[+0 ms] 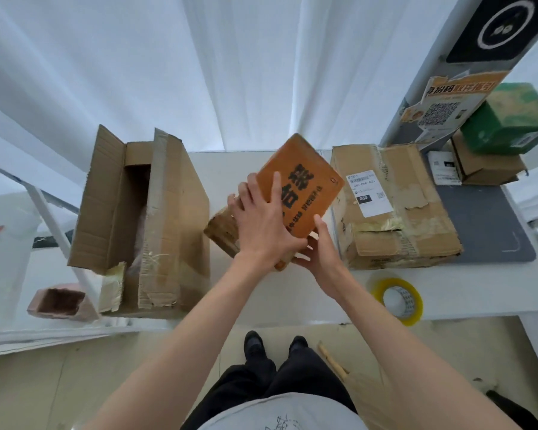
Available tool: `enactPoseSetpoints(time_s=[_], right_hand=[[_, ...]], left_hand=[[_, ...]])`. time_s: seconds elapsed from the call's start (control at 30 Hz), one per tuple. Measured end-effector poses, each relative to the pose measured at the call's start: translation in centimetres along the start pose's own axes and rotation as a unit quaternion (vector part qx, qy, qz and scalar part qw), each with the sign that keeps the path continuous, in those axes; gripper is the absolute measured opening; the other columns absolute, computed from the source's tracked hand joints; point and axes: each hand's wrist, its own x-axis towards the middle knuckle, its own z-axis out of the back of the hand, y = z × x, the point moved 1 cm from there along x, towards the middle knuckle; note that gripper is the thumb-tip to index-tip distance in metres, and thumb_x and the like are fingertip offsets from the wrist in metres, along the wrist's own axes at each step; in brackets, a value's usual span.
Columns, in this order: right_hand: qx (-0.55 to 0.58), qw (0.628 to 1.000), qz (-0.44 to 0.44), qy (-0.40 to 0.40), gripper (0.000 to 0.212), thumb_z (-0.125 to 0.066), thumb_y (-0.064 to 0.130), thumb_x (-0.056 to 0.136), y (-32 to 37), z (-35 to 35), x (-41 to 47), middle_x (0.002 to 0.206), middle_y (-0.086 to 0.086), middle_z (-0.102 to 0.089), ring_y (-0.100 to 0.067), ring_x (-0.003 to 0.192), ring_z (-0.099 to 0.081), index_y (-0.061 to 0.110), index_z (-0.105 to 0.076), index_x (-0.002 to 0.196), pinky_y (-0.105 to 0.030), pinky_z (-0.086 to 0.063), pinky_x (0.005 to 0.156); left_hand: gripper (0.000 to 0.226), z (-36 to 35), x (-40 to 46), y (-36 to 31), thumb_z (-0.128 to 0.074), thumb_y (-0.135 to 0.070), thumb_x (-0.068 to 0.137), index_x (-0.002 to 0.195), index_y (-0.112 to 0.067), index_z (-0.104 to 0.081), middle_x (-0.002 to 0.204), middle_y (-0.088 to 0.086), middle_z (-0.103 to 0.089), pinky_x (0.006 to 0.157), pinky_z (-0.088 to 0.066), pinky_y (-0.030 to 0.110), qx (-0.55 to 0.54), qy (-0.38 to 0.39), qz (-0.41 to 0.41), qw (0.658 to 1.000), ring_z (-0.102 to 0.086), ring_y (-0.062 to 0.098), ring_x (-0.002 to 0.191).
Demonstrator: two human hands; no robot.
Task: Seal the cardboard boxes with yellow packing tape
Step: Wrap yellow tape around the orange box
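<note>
The left hand (261,221) is lying with its fingers spread and nearly straight across the printed face of a small orange cardboard box with bold black characters (308,190), the thumb wrapping the near left edge, so the hand is pressing flat on the box more than curling round it. The right hand (319,252) is cupping the box's lower near corner from beneath, its fingers bent up around that corner and the thumb pointing up along the right edge. Between them the two hands are holding the orange box tilted and lifted above the white tabletop (261,293), roughly at the table's middle. To the left of it a large brown cardboard box with its top flaps standing open (156,218) is sitting on the table, old tape clinging to its flaps. To the right a flattish brown cardboard box bearing a white shipping label (398,209) is lying closed, its top torn and patched with pale tape, partly on a grey mat (491,225). The roll of yellow packing tape (398,301) is lying flat near the table's front edge, just in front of that labelled box and apart from both hands. At the far right a green box (510,122) is resting on another small brown box (485,166).
</note>
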Motion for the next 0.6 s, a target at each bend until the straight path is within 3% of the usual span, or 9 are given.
enactPoseSetpoints(time_s=[0.13,0.2,0.3,0.4,0.47,0.6], right_hand=[[0.104,0.993,-0.057,0.025,0.065,-0.048,0.067,0.095,-1.7,1.3,0.6,0.125,-0.007,-0.071,-0.028,0.116,-0.067,0.023,-0.053,0.142,-0.050,-0.056,0.096],[0.178,0.980,-0.090,0.025,0.074,-0.060,0.068,0.089,-2.9,1.8,0.6,0.134,-0.016,-0.063,-0.032,0.120,-0.065,0.020,-0.050,0.145,-0.050,-0.056,0.096],[0.259,0.959,-0.106,0.039,0.077,-0.068,0.062,0.088,-4.0,2.1,0.7,0.142,-0.023,-0.052,-0.038,0.125,-0.060,0.024,-0.040,0.149,-0.050,-0.053,0.101],[0.260,0.956,-0.127,0.042,0.083,-0.070,0.058,0.088,-3.8,1.7,1.3,0.142,-0.027,-0.053,-0.038,0.127,-0.059,0.015,-0.035,0.150,-0.050,-0.051,0.105],[0.244,0.958,-0.151,0.018,0.084,-0.067,0.056,0.090,-3.6,1.7,2.0,0.141,-0.027,-0.051,-0.039,0.126,-0.059,0.013,-0.030,0.152,-0.050,-0.055,0.099],[0.224,0.958,-0.171,-0.054,0.057,-0.050,0.037,0.105,-3.4,2.2,3.8,0.130,-0.030,-0.054,-0.043,0.112,-0.062,0.018,-0.028,0.154,-0.049,-0.058,0.082]], left_hand=[[0.124,-2.2,-0.5,0.4,-0.075,-0.067,0.071,0.162,-0.023,-0.004,0.164,0.025,-0.010,0.121,-0.003,0.064,0.131,-0.011,-0.167,0.977,-0.012,0.047,0.150],[0.112,-4.0,-1.5,1.6,-0.071,-0.046,0.085,0.162,-0.021,0.006,0.167,0.023,-0.003,0.123,-0.001,0.063,0.162,0.010,-0.184,0.969,-0.007,0.043,0.154],[0.105,-6.5,-3.1,2.7,-0.062,-0.023,0.090,0.160,-0.017,0.015,0.169,0.017,0.008,0.124,0.002,0.059,0.165,0.072,-0.204,0.962,0.006,0.035,0.156],[0.098,-8.4,-4.3,3.3,-0.056,-0.020,0.091,0.161,-0.014,0.014,0.169,0.013,0.003,0.123,0.010,0.056,0.134,0.161,-0.171,0.963,0.008,0.032,0.156],[0.099,-9.3,-4.5,4.2,-0.055,-0.024,0.094,0.159,-0.013,0.019,0.169,0.008,0.015,0.122,0.009,0.056,0.121,0.212,-0.134,0.960,0.016,0.029,0.156],[0.099,-10.0,-4.3,4.6,-0.052,-0.031,0.096,0.158,-0.016,0.023,0.167,0.002,0.026,0.123,0.007,0.056,0.087,0.227,-0.112,0.964,0.022,0.025,0.154]])
